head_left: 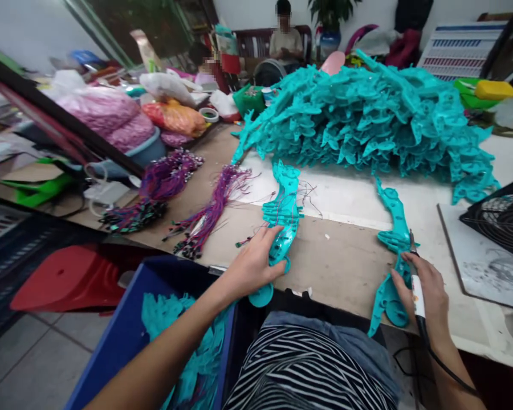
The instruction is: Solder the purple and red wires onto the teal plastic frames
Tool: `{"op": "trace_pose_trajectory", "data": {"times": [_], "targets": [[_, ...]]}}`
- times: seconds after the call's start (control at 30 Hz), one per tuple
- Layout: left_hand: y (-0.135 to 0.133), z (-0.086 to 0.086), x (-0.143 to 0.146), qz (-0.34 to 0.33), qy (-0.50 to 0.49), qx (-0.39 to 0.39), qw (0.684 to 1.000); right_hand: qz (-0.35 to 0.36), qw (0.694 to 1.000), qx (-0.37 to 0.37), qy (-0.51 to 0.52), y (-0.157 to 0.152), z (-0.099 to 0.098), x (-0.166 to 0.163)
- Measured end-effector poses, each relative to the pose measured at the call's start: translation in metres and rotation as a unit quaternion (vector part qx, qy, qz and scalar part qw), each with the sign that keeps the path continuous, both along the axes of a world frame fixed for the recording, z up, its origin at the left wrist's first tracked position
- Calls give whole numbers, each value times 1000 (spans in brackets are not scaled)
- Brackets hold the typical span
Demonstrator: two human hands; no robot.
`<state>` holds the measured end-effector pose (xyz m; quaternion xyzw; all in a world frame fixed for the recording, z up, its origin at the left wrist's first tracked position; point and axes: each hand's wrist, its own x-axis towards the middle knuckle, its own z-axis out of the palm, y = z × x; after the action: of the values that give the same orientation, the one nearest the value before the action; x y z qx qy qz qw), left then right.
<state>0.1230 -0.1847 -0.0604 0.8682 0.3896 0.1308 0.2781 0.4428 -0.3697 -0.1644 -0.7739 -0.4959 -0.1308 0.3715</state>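
Note:
My left hand (pixel 256 259) is closed on the lower part of a long teal plastic part (pixel 287 188), fingers on top and thumb at its near edge. Thin wires lie across that part and trail to its right. My right hand (pixel 430 287) holds a soldering iron (pixel 418 296) with a white handle, its tip pointing away from me. The same hand touches a second teal plastic part (pixel 394 210), which overhangs the table's near edge. A bundle of purple and red wires (pixel 214 208) lies left of my left hand.
A large heap of teal parts (pixel 367 119) covers the back of the table. A blue bin (pixel 123 324) with more teal parts stands below left. A black fan (pixel 504 216) is at right, a second wire bundle (pixel 169 176) at left. A person (pixel 285 42) sits far back.

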Motion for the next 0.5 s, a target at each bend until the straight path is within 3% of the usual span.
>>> {"op": "trace_pose_trajectory", "data": {"times": [0.1,0.2,0.4,0.5], "targets": [[30,-8,-10,12,-3,7,1000,3,1000,19,12,15,0,1],[50,-16,-12,10,-8,23,1000,10,999,-9,40,28,4,2],[59,-24,-20,4,-57,8,998,27,998,-41,39,45,12,-20],[68,-27,-36,42,-114,29,992,24,997,-58,51,51,10,-31]]}}
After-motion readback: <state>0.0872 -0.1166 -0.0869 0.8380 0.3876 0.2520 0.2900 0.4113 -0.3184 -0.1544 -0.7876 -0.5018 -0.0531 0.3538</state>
